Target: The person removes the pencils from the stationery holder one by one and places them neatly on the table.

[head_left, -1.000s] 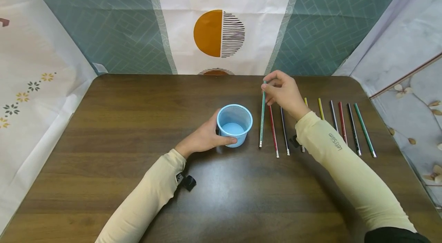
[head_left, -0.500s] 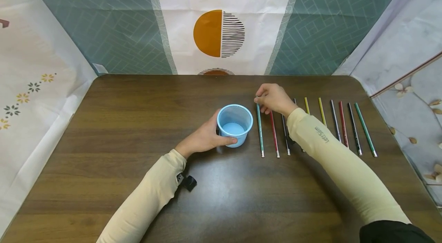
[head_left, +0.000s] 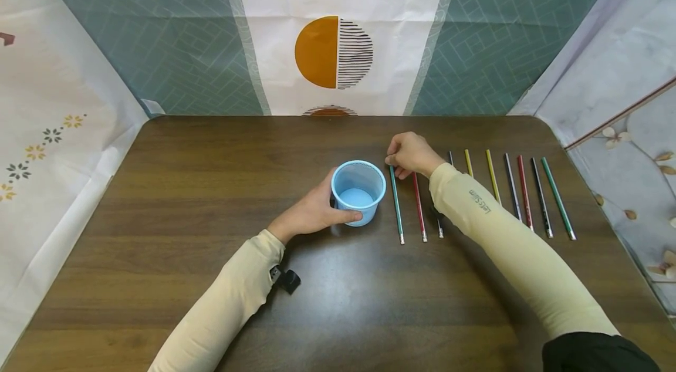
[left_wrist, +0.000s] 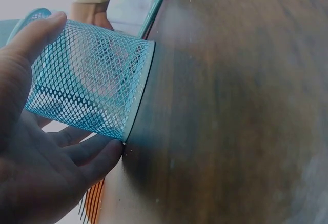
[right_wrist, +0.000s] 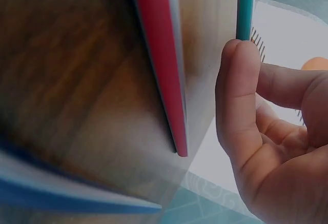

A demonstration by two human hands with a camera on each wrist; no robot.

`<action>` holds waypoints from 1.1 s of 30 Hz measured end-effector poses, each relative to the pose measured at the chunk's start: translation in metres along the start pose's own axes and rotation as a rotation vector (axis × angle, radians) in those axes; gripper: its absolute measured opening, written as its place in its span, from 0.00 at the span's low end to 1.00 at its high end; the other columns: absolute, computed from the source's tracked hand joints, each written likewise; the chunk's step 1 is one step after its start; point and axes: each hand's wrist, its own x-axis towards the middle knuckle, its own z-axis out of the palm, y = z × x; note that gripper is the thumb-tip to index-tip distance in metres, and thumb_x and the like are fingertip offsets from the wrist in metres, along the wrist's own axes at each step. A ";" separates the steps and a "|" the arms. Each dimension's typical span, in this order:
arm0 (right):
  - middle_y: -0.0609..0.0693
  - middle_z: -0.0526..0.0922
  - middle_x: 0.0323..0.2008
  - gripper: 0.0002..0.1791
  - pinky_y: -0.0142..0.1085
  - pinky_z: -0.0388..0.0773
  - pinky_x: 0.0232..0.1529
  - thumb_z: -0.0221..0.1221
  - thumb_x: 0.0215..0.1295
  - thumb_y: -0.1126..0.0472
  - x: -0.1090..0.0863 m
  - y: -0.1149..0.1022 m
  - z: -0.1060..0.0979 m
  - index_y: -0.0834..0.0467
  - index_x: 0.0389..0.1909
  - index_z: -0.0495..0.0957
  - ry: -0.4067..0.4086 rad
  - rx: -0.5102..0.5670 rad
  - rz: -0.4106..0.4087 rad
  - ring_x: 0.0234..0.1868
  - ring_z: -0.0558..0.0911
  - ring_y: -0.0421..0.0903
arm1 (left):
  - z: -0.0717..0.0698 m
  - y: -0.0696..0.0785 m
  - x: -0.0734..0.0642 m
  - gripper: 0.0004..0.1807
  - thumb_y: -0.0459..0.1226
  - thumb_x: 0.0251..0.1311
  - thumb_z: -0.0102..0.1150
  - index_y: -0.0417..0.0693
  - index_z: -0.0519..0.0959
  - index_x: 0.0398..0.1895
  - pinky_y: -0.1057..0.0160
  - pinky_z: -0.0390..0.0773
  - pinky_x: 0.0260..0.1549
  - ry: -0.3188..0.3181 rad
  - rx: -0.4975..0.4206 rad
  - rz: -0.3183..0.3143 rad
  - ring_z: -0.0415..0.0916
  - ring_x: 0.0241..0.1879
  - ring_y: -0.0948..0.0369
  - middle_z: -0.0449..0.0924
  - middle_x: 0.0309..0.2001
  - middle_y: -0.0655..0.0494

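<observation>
My left hand [head_left: 311, 210] holds a light blue mesh pencil cup [head_left: 376, 206] that stands upright on the table. In the left wrist view the thumb lies along one side of the cup's mesh wall [left_wrist: 97, 75], and the fingers wrap the other side. Right of the cup, my right hand [head_left: 413, 154] pinches the far end of a teal pencil [head_left: 397, 208] between thumb and finger. The pencil's eraser end points toward me. Beside it lie a red pencil [head_left: 419, 208] and a dark pencil [head_left: 440, 228], partly hidden under the right hand and sleeve.
Farther right lies a row of several pencils, among them a yellow one [head_left: 493, 175], a purple one [head_left: 512, 187], a red one [head_left: 525, 193] and a green one [head_left: 558, 199]. The right sleeve covers parts of the row. A patterned cloth [head_left: 200, 55] hangs behind the wooden table [head_left: 185, 196].
My right hand has come nearer and left with the teal pencil, whose far end has swung left and whose eraser end has shifted toward me. The left hand and cup have stayed in place.
</observation>
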 end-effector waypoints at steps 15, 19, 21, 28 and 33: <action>0.60 0.76 0.27 0.05 0.40 0.81 0.24 0.61 0.64 0.70 0.005 0.000 0.005 0.66 0.35 0.73 -0.002 -0.048 0.022 0.20 0.81 0.50 | 0.002 -0.037 0.016 0.51 0.45 0.48 0.76 0.53 0.53 0.71 0.50 0.65 0.58 0.019 0.016 0.034 0.66 0.60 0.52 0.65 0.62 0.54; 0.61 0.75 0.28 0.05 0.41 0.81 0.24 0.60 0.65 0.69 0.006 0.000 0.005 0.66 0.35 0.73 0.002 -0.053 0.024 0.20 0.81 0.50 | 0.003 -0.038 0.015 0.51 0.47 0.48 0.75 0.54 0.53 0.71 0.52 0.66 0.57 0.026 0.019 0.044 0.66 0.59 0.53 0.65 0.61 0.56; 0.61 0.75 0.28 0.05 0.41 0.81 0.24 0.60 0.65 0.68 0.006 -0.001 0.006 0.66 0.35 0.74 0.004 -0.055 0.022 0.20 0.80 0.50 | 0.001 -0.028 0.011 0.51 0.44 0.49 0.75 0.51 0.52 0.71 0.50 0.65 0.57 0.020 0.011 0.038 0.66 0.60 0.51 0.65 0.62 0.52; 0.60 0.74 0.27 0.05 0.41 0.81 0.23 0.60 0.65 0.68 0.007 -0.002 0.008 0.65 0.34 0.73 0.007 -0.061 0.019 0.19 0.80 0.50 | -0.002 -0.002 0.002 0.49 0.37 0.51 0.73 0.42 0.51 0.71 0.48 0.63 0.59 -0.005 -0.010 0.012 0.63 0.61 0.44 0.63 0.64 0.41; 0.59 0.75 0.26 0.04 0.40 0.81 0.22 0.59 0.65 0.69 0.008 -0.001 0.007 0.66 0.34 0.73 -0.009 -0.070 0.018 0.20 0.81 0.50 | -0.001 -0.003 0.002 0.49 0.36 0.52 0.72 0.42 0.51 0.71 0.48 0.63 0.59 -0.002 -0.004 0.022 0.64 0.61 0.44 0.64 0.63 0.40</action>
